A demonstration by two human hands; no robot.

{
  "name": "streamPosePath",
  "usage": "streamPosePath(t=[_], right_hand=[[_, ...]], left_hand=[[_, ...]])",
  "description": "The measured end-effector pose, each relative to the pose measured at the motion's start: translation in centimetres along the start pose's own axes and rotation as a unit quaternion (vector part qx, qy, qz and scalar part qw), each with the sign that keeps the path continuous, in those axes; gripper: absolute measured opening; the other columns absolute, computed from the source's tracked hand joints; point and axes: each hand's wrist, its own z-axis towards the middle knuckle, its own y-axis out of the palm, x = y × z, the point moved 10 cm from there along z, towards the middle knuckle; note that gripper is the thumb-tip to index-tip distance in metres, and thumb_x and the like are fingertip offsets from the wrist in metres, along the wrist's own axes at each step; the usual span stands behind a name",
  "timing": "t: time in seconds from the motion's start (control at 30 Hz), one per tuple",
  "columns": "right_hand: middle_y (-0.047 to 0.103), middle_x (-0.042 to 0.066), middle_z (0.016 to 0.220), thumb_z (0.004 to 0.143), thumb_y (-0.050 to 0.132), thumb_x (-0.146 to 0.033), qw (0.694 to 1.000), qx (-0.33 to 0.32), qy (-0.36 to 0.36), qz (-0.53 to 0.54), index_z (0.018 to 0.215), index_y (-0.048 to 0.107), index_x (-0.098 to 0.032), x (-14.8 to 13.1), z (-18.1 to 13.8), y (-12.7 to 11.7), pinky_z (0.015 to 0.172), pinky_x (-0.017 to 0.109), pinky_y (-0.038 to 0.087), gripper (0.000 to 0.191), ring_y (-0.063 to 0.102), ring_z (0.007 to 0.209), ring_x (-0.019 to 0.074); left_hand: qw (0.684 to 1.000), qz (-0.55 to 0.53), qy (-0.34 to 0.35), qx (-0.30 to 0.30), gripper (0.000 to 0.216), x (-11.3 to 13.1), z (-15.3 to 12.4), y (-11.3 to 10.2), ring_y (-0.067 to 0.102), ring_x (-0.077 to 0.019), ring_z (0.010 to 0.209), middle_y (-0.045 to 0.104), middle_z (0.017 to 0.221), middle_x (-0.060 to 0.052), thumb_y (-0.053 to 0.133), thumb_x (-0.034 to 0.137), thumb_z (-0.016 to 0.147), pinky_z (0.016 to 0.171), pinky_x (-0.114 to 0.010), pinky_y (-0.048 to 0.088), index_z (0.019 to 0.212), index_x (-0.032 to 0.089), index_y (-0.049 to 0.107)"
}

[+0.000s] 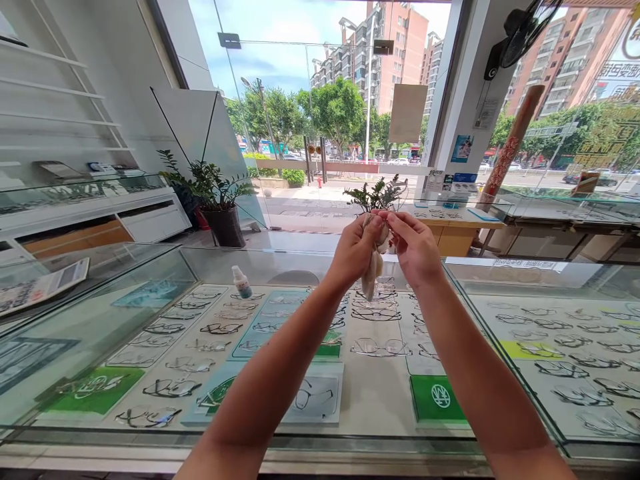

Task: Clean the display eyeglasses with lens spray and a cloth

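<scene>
Both my hands are raised close together above the glass display counter (pixel 370 397). In my left hand (pixel 354 248) is a crumpled pale cloth (pixel 371 275), its lower end hanging below the fingers. The fingers of my right hand (pixel 416 248) are pinched together and meet the left fingertips at the cloth's upper edge. What the right fingers grip is too small to make out; a little dark reddish bit shows between the hands. A small white spray bottle (pixel 242 283) with a bluish lower part stands on the counter to the left.
Rows of eyeglasses (pixel 173 388) lie in the counter, among green cards (pixel 436 400). Another glass case (pixel 575 347) adjoins on the right. Beyond are a potted plant (pixel 225 223), a wooden-sided table (pixel 453 235), a wall fan (pixel 525 33) and glass doors onto the street.
</scene>
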Motion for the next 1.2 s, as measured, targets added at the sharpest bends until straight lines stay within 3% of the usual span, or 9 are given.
streamPosePath(t=[0.2,0.37,0.57,0.77,1.07,1.2], right_hand=[[0.085,0.002,0.108,0.086,0.081,-0.045,1.0,0.02,-0.006,-0.004,0.092,0.085,-0.034,0.1,0.2,-0.8,0.1,0.046,0.062,0.013,0.075,0.113,0.0258],[0.084,0.001,0.109,0.086,0.08,-0.049,1.0,0.018,-0.002,-0.023,0.095,0.084,-0.036,1.0,0.2,-0.5,0.092,0.045,0.063,0.016,0.075,0.11,0.0254],[0.084,0.001,0.11,0.085,0.081,-0.047,1.0,0.022,0.003,-0.002,0.09,0.084,-0.035,0.8,0.2,-0.5,0.09,0.041,0.062,0.014,0.074,0.109,0.0242],[0.083,0.002,0.108,0.082,0.084,-0.047,0.999,0.038,0.015,0.02,0.088,0.083,-0.033,0.3,0.3,-1.3,0.101,0.045,0.06,0.015,0.074,0.112,0.0262],[0.082,0.002,0.107,0.085,0.079,-0.054,0.999,0.016,0.025,-0.013,0.092,0.081,-0.035,1.2,0.1,-0.2,0.086,0.043,0.062,0.021,0.074,0.107,0.026],[0.082,0.003,0.106,0.083,0.081,-0.051,1.0,0.023,0.01,0.008,0.09,0.08,-0.033,0.3,0.3,-0.8,0.093,0.046,0.061,0.019,0.074,0.109,0.0266]], left_hand=[[0.999,-0.022,-0.02,-0.031,0.046,-0.1,0.2,0.4,0.056,-0.014,0.075,0.067,0.081,-0.002,0.08,0.065,0.085,0.073,-0.03,0.047,0.088,0.02,0.072],[0.997,-0.064,-0.05,-0.009,0.045,-0.8,0.1,0.0,0.059,-0.0137,0.075,0.071,0.085,-0.003,0.085,0.063,0.081,0.071,-0.029,0.048,0.091,0.02,0.076],[0.994,-0.076,-0.065,-0.052,0.038,-0.9,-0.1,0.7,0.062,-0.014,0.079,0.072,0.088,-0.003,0.093,0.048,0.077,0.073,-0.028,0.05,0.097,0.019,0.078],[0.99,-0.071,-0.068,-0.104,0.04,-0.7,-0.4,1.4,0.062,-0.0142,0.079,0.074,0.094,-0.003,0.096,0.04,0.074,0.073,-0.028,0.049,0.103,0.02,0.077],[1.0,-0.017,-0.001,-0.019,0.041,-0.4,-0.1,0.5,0.052,-0.0112,0.069,0.063,0.075,0.002,0.083,0.058,0.086,0.067,-0.027,0.041,0.088,0.019,0.073],[0.999,-0.033,-0.035,-0.005,0.05,-1.0,0.0,0.3,0.056,-0.0118,0.071,0.067,0.078,0.0,0.078,0.068,0.087,0.069,-0.026,0.045,0.085,0.018,0.071]])
